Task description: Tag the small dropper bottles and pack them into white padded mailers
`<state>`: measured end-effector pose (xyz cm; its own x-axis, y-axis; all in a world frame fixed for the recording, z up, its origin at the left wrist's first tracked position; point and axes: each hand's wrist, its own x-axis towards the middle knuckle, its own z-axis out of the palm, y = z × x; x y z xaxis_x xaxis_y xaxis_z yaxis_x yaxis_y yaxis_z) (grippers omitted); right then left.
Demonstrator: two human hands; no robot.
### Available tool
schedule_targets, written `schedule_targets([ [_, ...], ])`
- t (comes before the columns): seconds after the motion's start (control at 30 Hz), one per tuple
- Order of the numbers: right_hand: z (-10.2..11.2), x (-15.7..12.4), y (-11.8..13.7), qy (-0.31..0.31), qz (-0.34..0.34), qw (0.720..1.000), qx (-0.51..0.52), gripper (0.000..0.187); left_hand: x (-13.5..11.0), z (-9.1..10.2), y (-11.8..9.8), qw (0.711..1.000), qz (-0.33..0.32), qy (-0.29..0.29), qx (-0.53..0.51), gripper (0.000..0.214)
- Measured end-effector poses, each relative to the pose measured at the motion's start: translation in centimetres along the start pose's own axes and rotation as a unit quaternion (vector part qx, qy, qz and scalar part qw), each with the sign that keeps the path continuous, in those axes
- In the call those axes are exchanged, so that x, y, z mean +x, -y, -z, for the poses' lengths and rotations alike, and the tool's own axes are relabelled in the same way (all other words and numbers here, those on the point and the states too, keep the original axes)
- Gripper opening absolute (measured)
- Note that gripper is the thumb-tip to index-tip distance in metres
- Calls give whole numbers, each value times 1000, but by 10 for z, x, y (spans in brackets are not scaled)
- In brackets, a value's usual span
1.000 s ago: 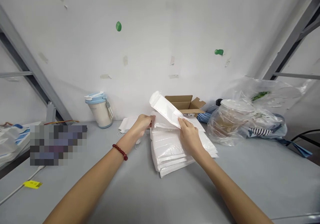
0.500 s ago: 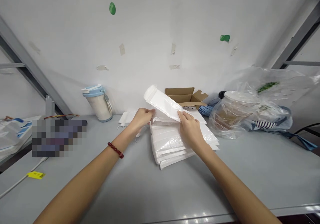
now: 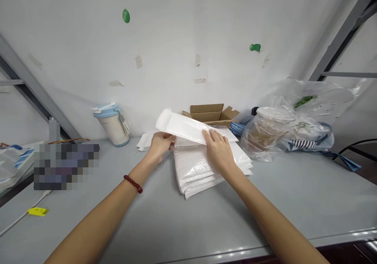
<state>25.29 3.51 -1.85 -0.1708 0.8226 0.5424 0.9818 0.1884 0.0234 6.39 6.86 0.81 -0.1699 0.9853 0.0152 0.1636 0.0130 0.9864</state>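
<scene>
A stack of white padded bubble mailers (image 3: 194,164) lies on the grey table in front of me. The top mailer (image 3: 185,124) is raised and bent over, its flap end sticking out to the upper left. My left hand (image 3: 161,144) pinches the mailers' left edge below that raised end, the fingertips partly hidden. Across the bent mailer's lower right edge, my right hand (image 3: 218,148) grips with its fingers close together; its thumb is out of sight. A red bead bracelet (image 3: 133,184) circles my left wrist.
Behind the stack stands an open cardboard box (image 3: 210,114). A blue-lidded cup (image 3: 113,126) and white face masks (image 3: 143,141) are to the left. At right sits a plastic-bagged round container (image 3: 271,130). A white cable (image 3: 22,216) with a yellow tag crosses the left side.
The raised mailer has tipped lower, and its flap end has shifted left. Both hands keep their hold. The whole view has turned slightly.
</scene>
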Motion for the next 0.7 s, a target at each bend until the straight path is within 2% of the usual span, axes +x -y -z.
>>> schedule_targets([
  [0.07, 0, 0, -1, -8, 6, 1000, -14, 53, -3, 8, 3, 1000, -10, -19, -8, 14],
  [0.13, 0, 0, -2, -16, 12, 999, -27, 53, -5, 19, 6, 998, -4, -18, -64, 19],
  [0.23, 0, -1, -2, -38, 22, 998, -44, 54, -8, 43, 10, 984, 31, 32, -175, 41],
  [0.33, 0, -2, 0, -63, 42, 995, -59, 54, -12, 64, 12, 977, 34, 81, -192, 58],
  [0.4, 1, -4, 3, -75, 64, 993, -65, 55, -15, 71, 11, 979, 15, 83, -183, 58],
  [0.5, 3, -7, 7, -91, 92, 990, -59, 57, -19, 74, 9, 981, -12, 63, -184, 43],
  [0.6, 8, -9, 13, -79, 121, 989, -39, 50, -21, 73, 8, 987, 3, 45, -152, 27],
  [0.63, 10, -10, 15, -71, 134, 988, -33, 51, -21, 73, 9, 989, 15, 51, -135, 24],
  [0.7, 14, -12, 19, -56, 163, 985, -24, 67, -22, 72, 11, 991, 27, 85, -101, 23],
])
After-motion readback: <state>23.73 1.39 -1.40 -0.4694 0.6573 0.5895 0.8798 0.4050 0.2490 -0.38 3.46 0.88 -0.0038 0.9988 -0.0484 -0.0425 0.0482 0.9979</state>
